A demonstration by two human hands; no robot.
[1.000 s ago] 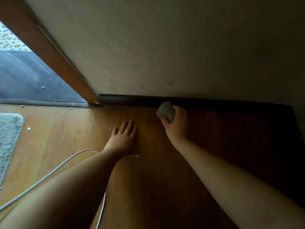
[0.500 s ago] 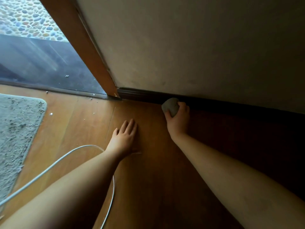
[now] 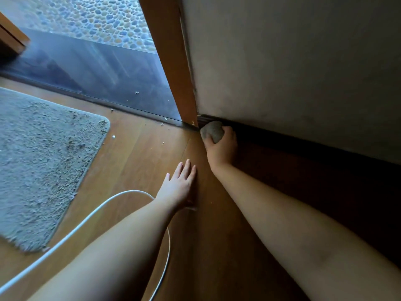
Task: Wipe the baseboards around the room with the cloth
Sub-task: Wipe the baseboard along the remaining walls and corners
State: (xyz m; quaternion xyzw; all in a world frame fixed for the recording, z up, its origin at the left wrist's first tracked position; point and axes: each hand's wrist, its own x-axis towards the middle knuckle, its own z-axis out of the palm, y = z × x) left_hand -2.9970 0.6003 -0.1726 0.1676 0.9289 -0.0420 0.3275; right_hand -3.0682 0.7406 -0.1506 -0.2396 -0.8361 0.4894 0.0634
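A: What sits closest to the camera?

B: 2 bare forearms reaching forward over the wooden floor point(image 3: 134, 153). A white cable point(image 3: 102, 205) loops across the boards and passes under the left arm.

A: And the left hand?

B: The left hand point(image 3: 179, 187) lies palm down on the floor, fingers straight and together, holding nothing.

A: To its side?

B: A grey shaggy rug point(image 3: 41, 153) lies on the floor to the left, well apart from both hands, with small pale crumbs scattered on the boards past its corner.

A: Where is the cloth?

B: Balled up in the right hand point(image 3: 221, 148). Its grip is clamped round the grey cloth point(image 3: 211, 131), fingers curled over it, and the cloth touches the dark baseboard point(image 3: 282, 140) at its end, just beside the wooden door frame point(image 3: 171, 61).

A: Farther out?

B: A plain wall point(image 3: 293, 61) rises above the baseboard. Left of the frame lies a dark threshold point(image 3: 97, 68), then a pebbled surface point(image 3: 97, 18).
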